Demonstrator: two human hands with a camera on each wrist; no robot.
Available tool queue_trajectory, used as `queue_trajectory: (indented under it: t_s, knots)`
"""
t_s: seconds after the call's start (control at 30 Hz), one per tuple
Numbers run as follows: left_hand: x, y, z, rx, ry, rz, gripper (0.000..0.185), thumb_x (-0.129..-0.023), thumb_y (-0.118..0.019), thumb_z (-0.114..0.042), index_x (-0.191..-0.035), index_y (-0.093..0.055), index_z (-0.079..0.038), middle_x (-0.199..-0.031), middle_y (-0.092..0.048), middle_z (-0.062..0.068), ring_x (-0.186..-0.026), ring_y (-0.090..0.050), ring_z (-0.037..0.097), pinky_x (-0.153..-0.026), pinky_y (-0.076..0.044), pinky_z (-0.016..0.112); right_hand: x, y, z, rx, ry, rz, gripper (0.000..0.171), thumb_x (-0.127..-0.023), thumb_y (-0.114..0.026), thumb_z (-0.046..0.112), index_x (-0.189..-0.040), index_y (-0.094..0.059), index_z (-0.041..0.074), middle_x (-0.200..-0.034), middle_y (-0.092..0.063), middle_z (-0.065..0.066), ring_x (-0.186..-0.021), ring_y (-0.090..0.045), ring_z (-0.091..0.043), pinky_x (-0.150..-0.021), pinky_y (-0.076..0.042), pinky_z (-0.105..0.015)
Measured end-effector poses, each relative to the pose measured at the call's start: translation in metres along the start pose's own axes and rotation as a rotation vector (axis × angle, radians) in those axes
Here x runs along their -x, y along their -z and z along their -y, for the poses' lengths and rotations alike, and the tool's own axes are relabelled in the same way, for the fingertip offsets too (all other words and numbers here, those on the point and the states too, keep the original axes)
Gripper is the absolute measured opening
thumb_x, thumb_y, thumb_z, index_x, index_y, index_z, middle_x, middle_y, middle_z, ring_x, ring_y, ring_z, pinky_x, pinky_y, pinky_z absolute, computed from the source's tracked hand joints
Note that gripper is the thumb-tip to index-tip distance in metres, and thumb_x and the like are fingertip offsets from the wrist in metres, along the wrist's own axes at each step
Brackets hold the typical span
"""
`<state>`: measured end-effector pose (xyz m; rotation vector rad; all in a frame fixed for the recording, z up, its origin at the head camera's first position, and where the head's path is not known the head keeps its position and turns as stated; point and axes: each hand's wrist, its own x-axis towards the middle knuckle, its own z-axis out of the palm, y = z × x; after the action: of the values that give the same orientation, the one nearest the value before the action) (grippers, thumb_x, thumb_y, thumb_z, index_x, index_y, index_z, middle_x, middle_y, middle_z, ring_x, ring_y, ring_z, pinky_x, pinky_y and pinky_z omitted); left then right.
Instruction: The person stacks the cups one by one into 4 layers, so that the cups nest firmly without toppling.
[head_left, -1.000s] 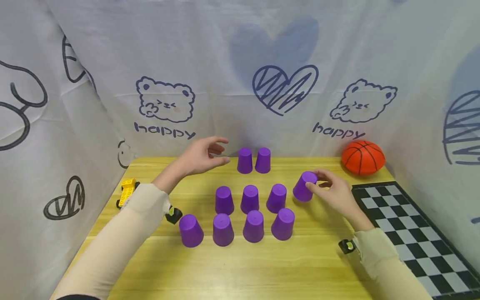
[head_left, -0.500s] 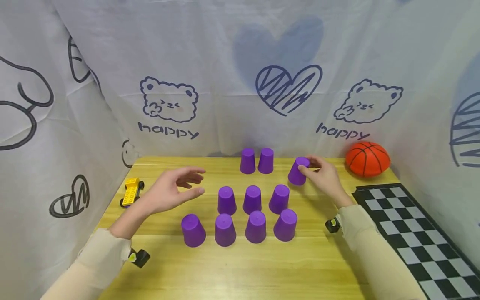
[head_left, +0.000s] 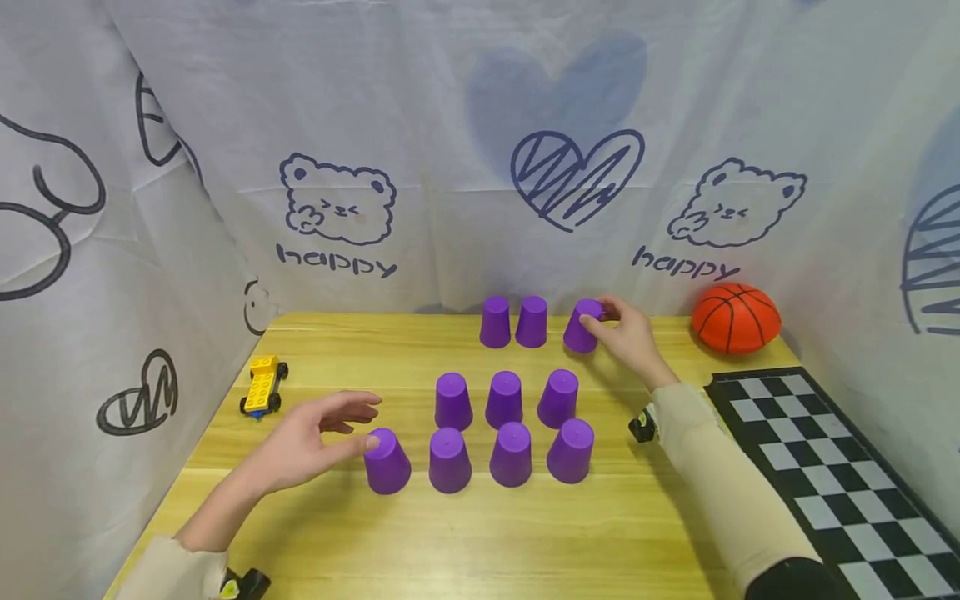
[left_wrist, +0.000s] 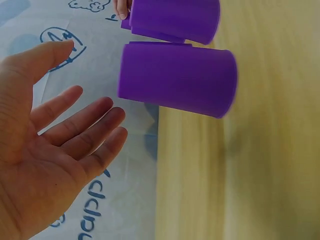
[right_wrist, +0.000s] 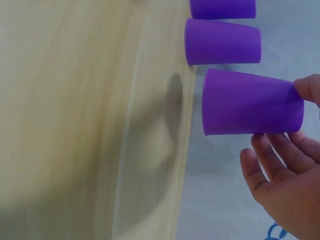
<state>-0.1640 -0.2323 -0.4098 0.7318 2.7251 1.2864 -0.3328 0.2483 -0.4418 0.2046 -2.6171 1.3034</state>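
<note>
A: What's farthest left?

B: A yellow toy car (head_left: 262, 384) on the wooden worktop (head_left: 450, 550). Next comes the left hand (head_left: 303, 443).

A: Is it holding anything?

B: Nothing. Its fingers (left_wrist: 92, 140) are loosely bent, with the thumb well away from them. The leftmost front cup (head_left: 388, 467) lies just beyond the tips; the head view overlaps it with the thumb, but the left wrist view shows a gap.

A: And moving right?

B: Three more purple cups (head_left: 511, 456) complete the front row, with a middle row of three (head_left: 504, 402) behind. Farther back are two rear cups (head_left: 532, 323), side by side. All of them stand upside down.

A: Then the right hand (head_left: 628, 340)?

B: It pinches the held cup (head_left: 576, 335) near its narrow top, thumb on one side, fingers on the other, parted only by the cup's width. That cup tilts slightly, just right of the rear pair and apart from them.

A: Past that?

B: An orange-red ball (head_left: 736, 319) with black lines, and a checkered board (head_left: 821, 467) in front of it.
</note>
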Motion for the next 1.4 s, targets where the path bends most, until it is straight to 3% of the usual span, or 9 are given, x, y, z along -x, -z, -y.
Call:
queue_trajectory:
  t_s: [0.27,0.53,0.93,1.4]
  knots:
    - [0.016,-0.010,0.014,0.055,0.020,-0.009,0.049,-0.094,-0.082,-0.027,-0.139,-0.064,-0.016,-0.133,-0.073,0.006,-0.118,-0.072,0.020,-0.095,-0.063,0.039,-0.012,-0.009,-0.009,-0.007,0.001,0.006,0.044,-0.100,-0.072,0.027,-0.131,-0.063,-0.001,-0.129,-0.068,-0.026,-0.120,-0.065,-0.041,-0.107,-0.053,-0.052]
    - [0.022,-0.020,0.022,0.079,0.021,-0.004,0.053,-0.092,-0.084,-0.027,-0.139,-0.064,-0.014,-0.132,-0.074,0.001,-0.115,-0.070,0.007,-0.094,-0.063,0.035,-0.017,-0.016,-0.015,-0.031,-0.019,0.024,0.043,-0.100,-0.073,0.024,-0.131,-0.062,-0.003,-0.129,-0.067,-0.028,-0.121,-0.063,-0.043,-0.107,-0.053,-0.053]
    - [0.022,-0.029,0.028,0.082,0.006,-0.014,0.055,-0.092,-0.084,-0.026,-0.141,-0.064,-0.010,-0.130,-0.075,0.007,-0.112,-0.072,0.011,-0.093,-0.063,0.035,-0.022,-0.021,-0.012,-0.032,-0.040,0.047,0.044,-0.100,-0.073,0.026,-0.133,-0.062,-0.002,-0.129,-0.068,-0.026,-0.120,-0.063,-0.041,-0.106,-0.054,-0.051]
    - [0.020,-0.033,0.029,0.076,0.037,-0.025,0.054,-0.091,-0.085,-0.029,-0.138,-0.066,-0.012,-0.127,-0.075,0.004,-0.106,-0.072,0.013,-0.092,-0.063,0.034,-0.023,-0.026,-0.011,-0.043,-0.072,0.066,0.045,-0.102,-0.071,0.027,-0.136,-0.060,0.001,-0.135,-0.066,-0.026,-0.124,-0.062,-0.041,-0.108,-0.053,-0.051]
